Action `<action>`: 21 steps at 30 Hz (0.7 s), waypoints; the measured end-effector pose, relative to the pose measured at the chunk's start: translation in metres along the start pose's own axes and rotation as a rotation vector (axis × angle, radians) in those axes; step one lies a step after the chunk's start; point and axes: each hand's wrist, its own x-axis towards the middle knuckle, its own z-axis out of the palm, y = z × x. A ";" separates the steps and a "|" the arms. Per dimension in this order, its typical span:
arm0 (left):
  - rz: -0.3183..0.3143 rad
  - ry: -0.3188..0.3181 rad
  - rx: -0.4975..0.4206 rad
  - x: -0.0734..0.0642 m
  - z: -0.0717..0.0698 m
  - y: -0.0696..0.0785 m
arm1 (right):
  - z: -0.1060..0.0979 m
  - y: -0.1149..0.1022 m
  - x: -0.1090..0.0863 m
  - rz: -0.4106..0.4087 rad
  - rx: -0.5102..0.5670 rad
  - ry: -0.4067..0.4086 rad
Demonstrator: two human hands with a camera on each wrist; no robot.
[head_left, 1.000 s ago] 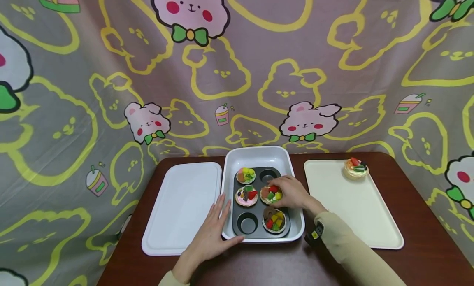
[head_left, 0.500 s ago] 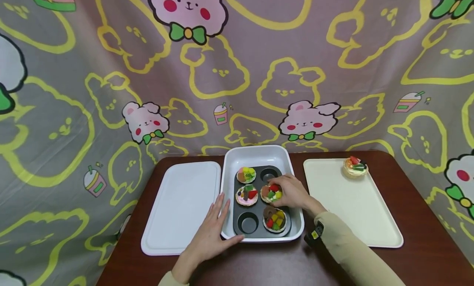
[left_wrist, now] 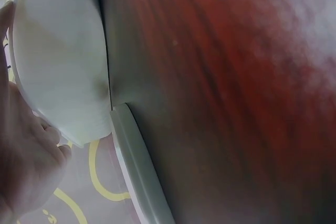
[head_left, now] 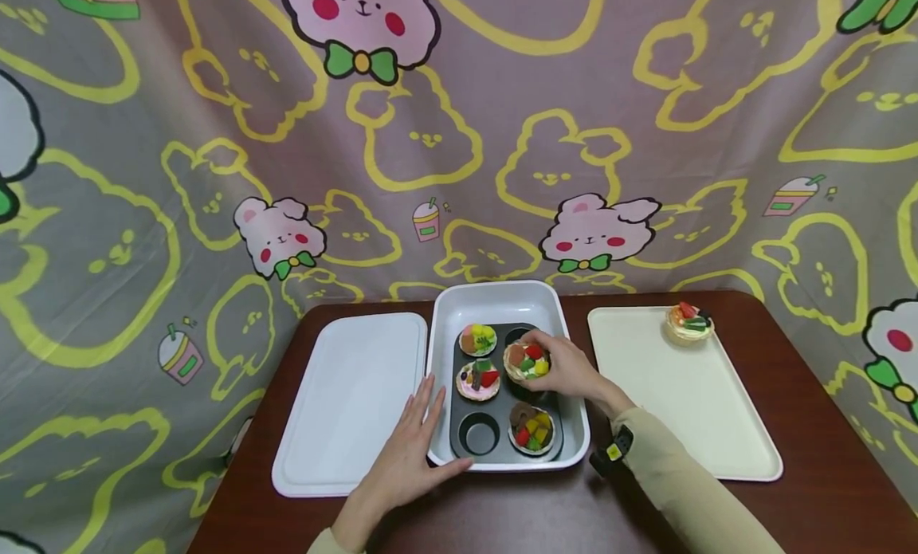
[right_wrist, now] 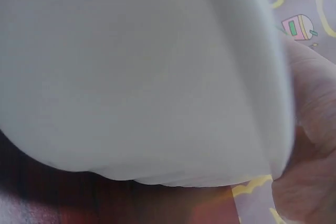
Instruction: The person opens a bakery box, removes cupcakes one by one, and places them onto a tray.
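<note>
In the head view my right hand [head_left: 562, 364] grips a fruit tart [head_left: 527, 361] by its edge, raised a little over the dark muffin pan [head_left: 505, 452]. The pan lies inside a white deep tray [head_left: 495, 296]. Three more tarts sit in its cups: a yellow-and-green topped one [head_left: 477, 340], a pink cream one [head_left: 477, 380] and one with a chocolate ring [head_left: 531, 428]. My left hand [head_left: 410, 446], fingers spread, rests on the white tray's near left corner. The wrist views show mostly the tray's outer wall [left_wrist: 60, 56], with part of the right hand [right_wrist: 312, 129] behind its rim.
On the left lies a flat white lid-like tray [head_left: 351, 402]. A cream tray [head_left: 677, 410] lies to the right, with one fruit tart [head_left: 688, 325] at its far right corner. A patterned curtain [head_left: 495, 139] hangs right behind the dark wooden table [head_left: 516, 510].
My right hand has lifted the fruit tart up out of its middle right cup, exposing dark pan below it. The left hand stays at the tray's corner.
</note>
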 end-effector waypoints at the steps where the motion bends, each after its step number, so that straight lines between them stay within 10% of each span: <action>1: 0.000 0.000 -0.001 0.000 0.000 0.000 | -0.001 0.000 0.000 -0.003 0.033 0.000; 21: -0.032 -0.014 -0.046 0.001 0.000 0.002 | -0.014 -0.004 0.002 0.029 0.302 -0.090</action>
